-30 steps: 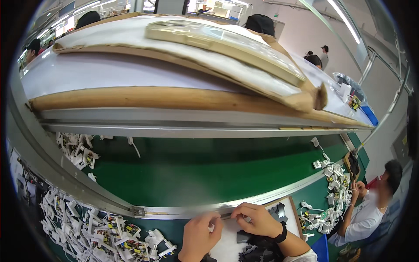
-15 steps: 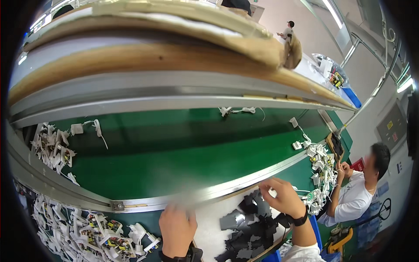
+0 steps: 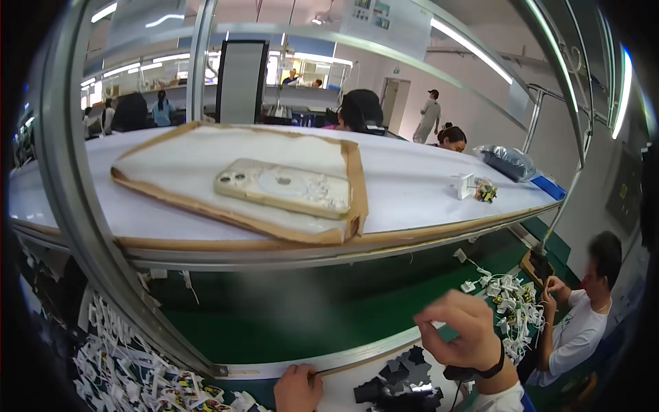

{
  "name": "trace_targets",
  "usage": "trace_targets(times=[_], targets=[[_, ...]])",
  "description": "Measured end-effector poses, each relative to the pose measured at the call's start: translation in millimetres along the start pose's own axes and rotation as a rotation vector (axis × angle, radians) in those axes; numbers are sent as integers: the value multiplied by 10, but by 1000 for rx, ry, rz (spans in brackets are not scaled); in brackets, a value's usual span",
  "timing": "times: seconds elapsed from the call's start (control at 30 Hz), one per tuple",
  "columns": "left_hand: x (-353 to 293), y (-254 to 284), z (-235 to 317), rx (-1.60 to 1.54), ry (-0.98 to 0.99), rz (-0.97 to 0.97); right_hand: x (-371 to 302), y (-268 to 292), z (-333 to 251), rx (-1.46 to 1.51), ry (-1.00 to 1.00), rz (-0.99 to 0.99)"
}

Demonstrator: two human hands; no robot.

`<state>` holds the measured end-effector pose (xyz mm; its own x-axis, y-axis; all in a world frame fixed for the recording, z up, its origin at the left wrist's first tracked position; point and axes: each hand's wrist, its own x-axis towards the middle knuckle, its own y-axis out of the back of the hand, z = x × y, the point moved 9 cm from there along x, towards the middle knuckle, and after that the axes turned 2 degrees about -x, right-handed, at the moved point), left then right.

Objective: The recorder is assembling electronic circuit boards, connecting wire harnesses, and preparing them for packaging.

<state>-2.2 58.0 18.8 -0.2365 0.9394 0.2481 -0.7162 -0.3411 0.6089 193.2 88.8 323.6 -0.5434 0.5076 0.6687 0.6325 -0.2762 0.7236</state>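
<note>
My left hand (image 3: 298, 389) rests at the metal rail (image 3: 329, 364), beside the white board (image 3: 336, 395). Its fingers are curled in, and whatever they may hold is hidden. Raised over the board's right part is my right hand (image 3: 463, 333), thumb and fingers bent together in a pinch. I cannot make out anything between the fingertips. Dark, flat, angular pieces (image 3: 401, 381) lie in a loose pile on the board, below and left of my right hand. Around my right wrist is a black band.
White plug adapters with cables and bare circuit boards (image 3: 151, 371) heap at left, more (image 3: 515, 305) at right. Beyond the rail lies a green surface (image 3: 274, 309). A shelf (image 3: 405, 233) above holds a phone (image 3: 285, 185) on a cardboard-edged tray (image 3: 151, 168). A co-worker (image 3: 576, 309) sits right.
The view has tilted up, bringing the shelf top and phone into sight. My right hand has lifted off the board's edge area. My left hand's blurred fingers are now still at the rail.
</note>
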Motion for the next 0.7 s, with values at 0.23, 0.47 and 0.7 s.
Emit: trace_targets(times=[0.23, 0.47, 0.7], targets=[[43, -104, -92, -26, 25, -61, 988, 228, -686, -25, 350, 208], [29, -13, -49, -62, -19, -19, 1694, -267, -470, 43, 300, -60], [-17, 14, -39, -68, -60, 6, 2053, -657, -209, 110, -47, -445]])
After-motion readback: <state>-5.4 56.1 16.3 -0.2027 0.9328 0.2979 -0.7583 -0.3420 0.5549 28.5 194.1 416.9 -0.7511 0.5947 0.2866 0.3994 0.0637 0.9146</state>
